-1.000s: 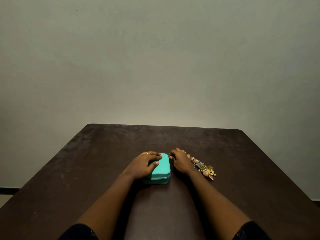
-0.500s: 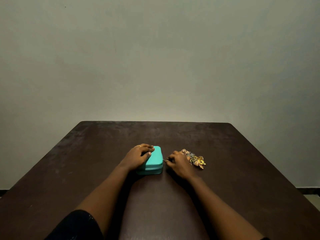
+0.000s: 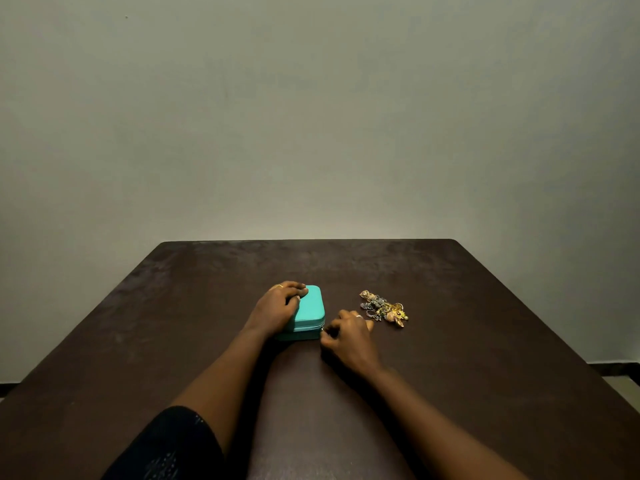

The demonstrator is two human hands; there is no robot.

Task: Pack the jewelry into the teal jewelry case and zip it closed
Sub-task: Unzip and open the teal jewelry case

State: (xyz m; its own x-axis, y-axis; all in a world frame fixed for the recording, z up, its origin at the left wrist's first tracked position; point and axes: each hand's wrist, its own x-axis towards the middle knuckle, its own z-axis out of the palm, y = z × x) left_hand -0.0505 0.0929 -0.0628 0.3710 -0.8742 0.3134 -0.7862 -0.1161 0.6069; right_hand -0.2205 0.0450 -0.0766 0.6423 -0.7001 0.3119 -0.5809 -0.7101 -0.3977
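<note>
dim, soft indoor light. the wall (image 3: 311, 188) is brightest above the far edge of the surface (image 3: 485, 341) and fades to grey-green toward the top and corners. the dark surface carries a faint mottled sheen at its far end. soft shadows lie beside the forearms (image 3: 214, 382). the jewelry (image 3: 382, 308) gives small gold glints. wide-angle bend splays the surface edges; the near sleeve (image 3: 166, 445) looks soft.

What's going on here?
A person is working at a dark table. The left hand grips the top of the closed teal jewelry case, steadying it. The right hand sits at the case's near right corner, fingers curled at the zipper line; whether it pinches anything is too small to tell. The jewelry lies in a pile on the table right of the case, not yet packed.
</note>
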